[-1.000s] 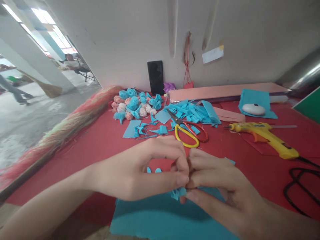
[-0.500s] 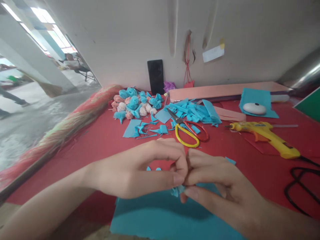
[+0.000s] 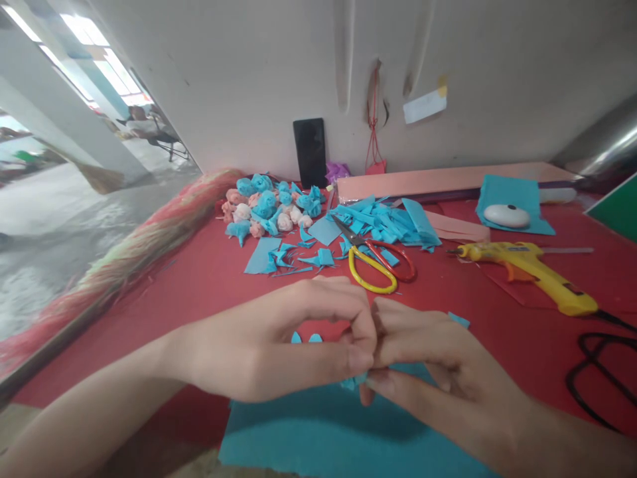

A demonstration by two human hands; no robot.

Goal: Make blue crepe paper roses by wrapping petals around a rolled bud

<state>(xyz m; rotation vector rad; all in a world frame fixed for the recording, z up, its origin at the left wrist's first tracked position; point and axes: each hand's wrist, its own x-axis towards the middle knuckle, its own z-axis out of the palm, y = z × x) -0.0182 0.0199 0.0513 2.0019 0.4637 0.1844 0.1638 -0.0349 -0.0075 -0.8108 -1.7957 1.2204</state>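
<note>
Red tabletop (image 3: 199, 279), scissors (image 3: 371, 255), glue gun (image 3: 532, 269) beyond hands (image 3: 343, 352) pinching crumpled blue paper (image 3: 354, 383).

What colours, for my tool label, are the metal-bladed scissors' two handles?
One yellow handle, one red handle; head view.

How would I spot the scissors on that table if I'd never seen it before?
On the red table, find the heap of cut blue paper strips in the middle. The metal scissors lie at its near edge, blades pointing into it. One handle loop is yellow, the other red, unlike the all-blue scraps around them.
</note>
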